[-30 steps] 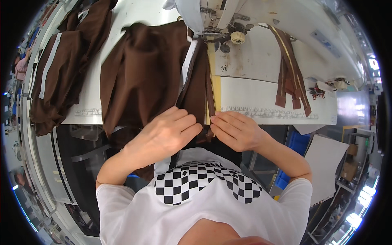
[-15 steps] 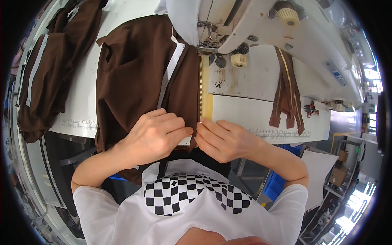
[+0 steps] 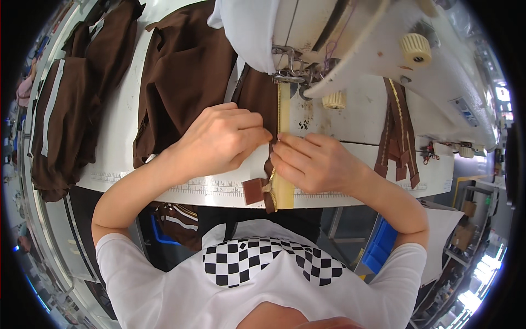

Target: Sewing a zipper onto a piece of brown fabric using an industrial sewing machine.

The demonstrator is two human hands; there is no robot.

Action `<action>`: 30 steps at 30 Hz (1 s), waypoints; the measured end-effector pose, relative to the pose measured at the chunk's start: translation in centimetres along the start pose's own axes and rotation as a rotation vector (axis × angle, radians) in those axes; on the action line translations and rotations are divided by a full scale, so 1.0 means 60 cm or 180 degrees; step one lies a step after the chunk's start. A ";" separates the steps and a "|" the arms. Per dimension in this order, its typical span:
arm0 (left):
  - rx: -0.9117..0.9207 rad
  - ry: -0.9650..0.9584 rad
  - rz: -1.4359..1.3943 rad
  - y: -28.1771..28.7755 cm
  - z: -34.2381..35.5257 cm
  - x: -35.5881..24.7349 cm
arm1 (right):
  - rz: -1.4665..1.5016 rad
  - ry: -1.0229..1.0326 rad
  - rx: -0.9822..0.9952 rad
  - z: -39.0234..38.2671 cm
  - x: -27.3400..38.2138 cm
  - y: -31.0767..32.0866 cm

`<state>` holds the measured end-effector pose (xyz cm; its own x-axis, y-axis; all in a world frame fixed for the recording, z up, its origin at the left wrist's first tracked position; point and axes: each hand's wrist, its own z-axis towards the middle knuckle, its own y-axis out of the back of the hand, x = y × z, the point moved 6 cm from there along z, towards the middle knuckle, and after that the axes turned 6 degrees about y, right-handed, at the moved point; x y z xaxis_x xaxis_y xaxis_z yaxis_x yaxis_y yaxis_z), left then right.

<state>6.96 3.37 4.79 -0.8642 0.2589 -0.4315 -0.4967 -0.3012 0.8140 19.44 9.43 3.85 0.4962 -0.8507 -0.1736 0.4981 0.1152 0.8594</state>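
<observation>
A brown fabric piece (image 3: 186,71) lies on the sewing machine table, its right edge running up beside the presser foot (image 3: 290,71). Along that edge runs a brown zipper (image 3: 272,192) with gold-coloured teeth; a reddish-brown pull tab (image 3: 253,191) hangs at its near end. My left hand (image 3: 227,137) is closed, thumb and finger pinching the fabric edge at the zipper. Right beside it, my right hand (image 3: 318,163) pinches the zipper tape, its other fingers lying over a yellow strip (image 3: 285,197) on the table. What is between the fingertips is partly hidden.
The machine head (image 3: 378,66) overhangs the upper right. Loose brown zippers (image 3: 399,131) lie on the right, near small red-handled snips (image 3: 430,152). Another brown garment (image 3: 71,115) with a pale strip is at the left. A ruler marking (image 3: 219,189) follows the table's near edge.
Both hands and the fabric have moved away from me, toward the presser foot. The near end of the zipper with its pull tab has come into sight below my hands.
</observation>
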 end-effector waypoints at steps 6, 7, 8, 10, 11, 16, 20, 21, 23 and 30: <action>0.0171 0.0086 0.0035 0.002 0.027 0.034 | -0.0020 -0.0093 0.0168 -0.004 -0.033 -0.015; 0.0171 0.0095 0.0096 0.001 0.030 0.041 | -0.0005 -0.0106 0.0192 -0.004 -0.038 -0.019; 0.0173 0.0108 0.0154 -0.001 0.032 0.048 | 0.0006 -0.0121 0.0188 -0.002 -0.044 -0.018; 0.0219 0.0161 0.0155 -0.002 0.037 0.057 | 0.0119 -0.0296 0.0215 0.004 -0.055 -0.016; 0.0141 0.0176 0.0137 -0.001 0.039 0.058 | 0.0167 -0.0393 0.0174 0.003 -0.057 -0.018; -0.0316 0.0043 0.0182 0.001 0.026 0.050 | 0.0196 -0.0495 -0.0081 -0.009 -0.031 -0.011; -0.0414 -0.0201 0.0427 -0.003 0.021 0.044 | 0.0215 -0.0593 -0.0224 -0.009 -0.035 -0.009; -0.0424 -0.0205 0.0427 -0.004 0.022 0.045 | 0.0208 -0.0595 -0.0218 -0.010 -0.037 -0.009; -0.0474 -0.0511 0.0632 -0.007 0.018 0.036 | 0.0237 -0.0573 -0.0219 -0.011 -0.035 -0.011; -0.0271 -0.0648 0.0850 -0.004 0.018 0.037 | 0.0393 -0.0674 -0.0116 -0.008 -0.044 -0.012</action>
<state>5.24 5.03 4.03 -0.9350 0.3357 -0.1141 -0.2674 -0.4562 0.8487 18.10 11.86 3.43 0.3968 -0.9170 0.0396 0.4700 0.2401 0.8494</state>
